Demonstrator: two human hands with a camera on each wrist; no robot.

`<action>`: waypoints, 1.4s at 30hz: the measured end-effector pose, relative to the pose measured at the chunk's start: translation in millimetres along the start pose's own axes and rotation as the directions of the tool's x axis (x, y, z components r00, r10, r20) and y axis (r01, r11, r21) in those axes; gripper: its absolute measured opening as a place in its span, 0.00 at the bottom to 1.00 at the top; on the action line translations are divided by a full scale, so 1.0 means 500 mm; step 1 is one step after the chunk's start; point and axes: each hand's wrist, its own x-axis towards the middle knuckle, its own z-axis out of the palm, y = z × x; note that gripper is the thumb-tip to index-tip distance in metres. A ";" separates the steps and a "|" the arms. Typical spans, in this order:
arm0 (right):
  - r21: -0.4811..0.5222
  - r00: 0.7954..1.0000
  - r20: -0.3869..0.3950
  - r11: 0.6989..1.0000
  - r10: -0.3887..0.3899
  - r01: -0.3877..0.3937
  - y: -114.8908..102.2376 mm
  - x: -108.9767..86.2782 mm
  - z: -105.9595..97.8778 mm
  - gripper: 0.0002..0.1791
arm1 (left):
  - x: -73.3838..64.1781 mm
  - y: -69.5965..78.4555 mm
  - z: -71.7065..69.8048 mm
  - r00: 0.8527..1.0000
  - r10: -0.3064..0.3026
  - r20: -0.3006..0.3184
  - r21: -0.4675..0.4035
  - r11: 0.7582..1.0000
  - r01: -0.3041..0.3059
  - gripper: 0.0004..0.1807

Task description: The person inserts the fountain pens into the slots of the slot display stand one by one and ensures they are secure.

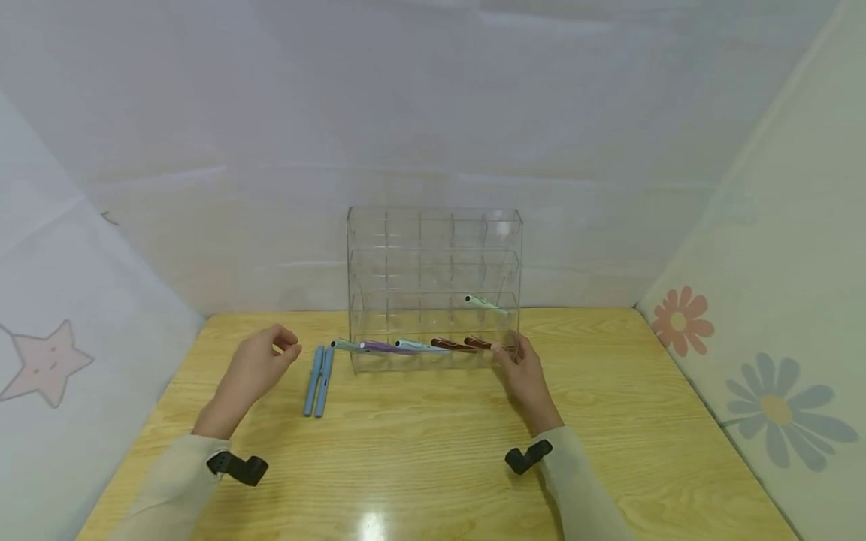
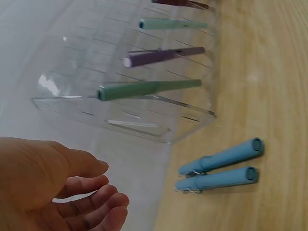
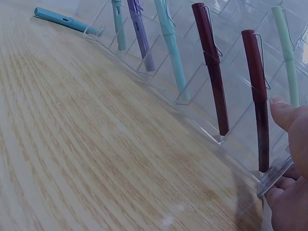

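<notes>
A clear pen rack [image 1: 435, 315] stands upright on the table. My right hand [image 1: 526, 374] grips its lower right corner, thumb in front and fingers around the side [image 3: 298, 144]. In the bottom row lean a green pen [image 2: 127, 90], a purple pen [image 2: 149, 57], a light blue pen [image 3: 169, 43] and two dark red pens, one at the end [image 3: 255, 67] near my right thumb. A pale green pen [image 1: 485, 304] sits one row up at the right. My left hand [image 1: 260, 364] hovers left of the rack, fingers loosely bent, holding nothing. Beside it lie two blue pens [image 1: 314, 383].
The wooden table [image 1: 419, 451] runs up to a white cloth backdrop [image 1: 271, 150]. Cloth side walls with a printed star [image 1: 47, 364] and flowers [image 1: 774, 409] flank it.
</notes>
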 end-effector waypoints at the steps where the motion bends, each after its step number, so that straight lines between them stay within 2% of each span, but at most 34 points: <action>1: 0.001 1.000 0.000 1.000 0.002 -0.002 0.000 0.000 0.000 0.51 | 0.005 -0.010 0.010 1.000 -0.009 0.006 0.000 1.000 0.009 0.15; 9: 0.004 1.000 -0.006 1.000 0.027 -0.027 0.007 0.000 0.002 0.51 | 0.038 -0.057 0.078 0.993 -0.086 0.080 -0.006 0.996 0.087 0.13; 18: 0.004 0.999 -0.015 0.999 0.040 -0.040 0.006 -0.004 0.005 0.50 | 0.065 -0.064 0.120 0.988 -0.114 0.109 0.004 0.993 0.114 0.17; 26: -0.010 1.000 -0.014 1.000 0.023 -0.023 0.003 -0.007 0.008 0.47 | 0.066 -0.067 0.124 0.979 -0.137 0.148 0.036 0.990 0.133 0.19; 29: -0.016 1.000 -0.015 1.000 0.013 -0.013 0.001 -0.006 0.007 0.48 | 0.068 -0.069 0.117 0.975 -0.150 0.161 0.082 0.987 0.139 0.21; 31: -0.017 1.000 -0.016 1.000 0.008 -0.008 0.000 -0.006 0.005 0.48 | 0.070 -0.069 0.113 0.974 -0.151 0.167 0.120 0.984 0.132 0.20; 36: -0.022 1.000 -0.016 1.000 0.001 -0.001 -0.001 -0.004 0.002 0.48 | 0.083 -0.064 0.108 0.977 -0.134 0.167 0.193 0.976 0.101 0.09; 42: -0.033 1.000 -0.023 0.999 0.010 -0.010 -0.003 -0.001 0.002 0.45 | 0.098 -0.062 0.108 0.980 -0.113 0.162 0.259 0.963 0.068 0.13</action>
